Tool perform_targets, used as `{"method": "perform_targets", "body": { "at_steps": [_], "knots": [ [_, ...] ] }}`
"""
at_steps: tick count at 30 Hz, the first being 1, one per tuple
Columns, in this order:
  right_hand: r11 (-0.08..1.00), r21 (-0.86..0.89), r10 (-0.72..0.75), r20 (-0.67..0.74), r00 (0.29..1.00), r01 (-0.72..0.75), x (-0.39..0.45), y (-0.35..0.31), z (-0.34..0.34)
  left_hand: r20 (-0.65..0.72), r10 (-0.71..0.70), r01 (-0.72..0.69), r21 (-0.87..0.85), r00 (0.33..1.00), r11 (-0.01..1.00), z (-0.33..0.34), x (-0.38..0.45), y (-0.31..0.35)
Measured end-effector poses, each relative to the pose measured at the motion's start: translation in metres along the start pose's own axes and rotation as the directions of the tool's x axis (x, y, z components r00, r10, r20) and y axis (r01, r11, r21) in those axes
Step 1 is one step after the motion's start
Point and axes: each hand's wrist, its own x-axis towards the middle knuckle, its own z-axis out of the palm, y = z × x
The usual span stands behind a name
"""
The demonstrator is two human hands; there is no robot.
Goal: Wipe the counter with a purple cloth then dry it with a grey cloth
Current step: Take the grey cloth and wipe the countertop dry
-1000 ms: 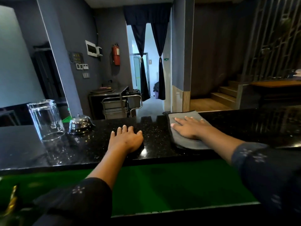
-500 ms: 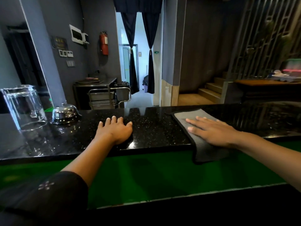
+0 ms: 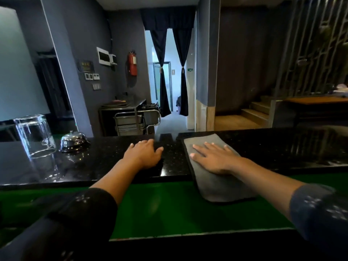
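Note:
A grey cloth lies flat on the black speckled counter, its near end hanging over the front edge above a green lower surface. My right hand presses flat on the cloth with straight, spread fingers. My left hand rests palm down on the bare counter just left of the cloth, fingers straight. No purple cloth is in view.
An upturned clear glass and a chrome call bell stand on the counter's left part. The green lower surface runs below the counter's front edge. Beyond the counter are a metal trolley, a curtained doorway and wooden steps.
My right hand has slid the grey cloth along the counter and drawn it toward the front edge, so its near end now hangs over. My left hand has stayed flat in place.

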Motion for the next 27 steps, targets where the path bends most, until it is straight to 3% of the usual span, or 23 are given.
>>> {"method": "perform_targets", "body": {
  "at_steps": [5, 14, 17, 20, 23, 25, 27],
  "knots": [
    [0.995, -0.017, -0.098, 0.028, 0.995, 0.098, -0.005, 0.027, -0.003, 0.093, -0.04, 0.044, -0.035, 0.995, 0.998, 0.024, 0.014, 0.015],
    [0.991, -0.037, -0.126, 0.022, 0.992, 0.126, 0.127, -0.011, -0.013, 0.126, -0.046, 0.046, 0.005, 0.991, 0.999, 0.029, 0.025, 0.009],
    [0.986, -0.042, -0.159, 0.013, 0.987, 0.159, 0.142, 0.014, -0.015, 0.132, -0.035, 0.035, 0.0, 0.991, 0.999, 0.028, 0.023, 0.008],
    [0.998, 0.037, -0.051, -0.008, 0.999, 0.051, 0.146, 0.089, -0.02, 0.143, -0.041, 0.041, 0.003, 0.989, 0.999, 0.028, 0.023, 0.008],
    [0.982, 0.049, 0.185, -0.02, 0.983, -0.184, 0.139, 0.164, -0.026, 0.141, -0.05, 0.049, 0.016, 0.989, 0.999, 0.029, 0.025, 0.01],
    [0.958, 0.011, 0.288, -0.01, 0.958, -0.288, 0.13, 0.178, -0.031, 0.132, -0.059, 0.056, 0.024, 0.989, 0.998, 0.03, 0.025, 0.011],
    [0.953, -0.022, 0.301, -0.007, 0.954, -0.301, 0.122, 0.159, -0.032, 0.128, -0.064, 0.061, 0.029, 0.99, 0.998, 0.031, 0.024, 0.012]
  ]
}}
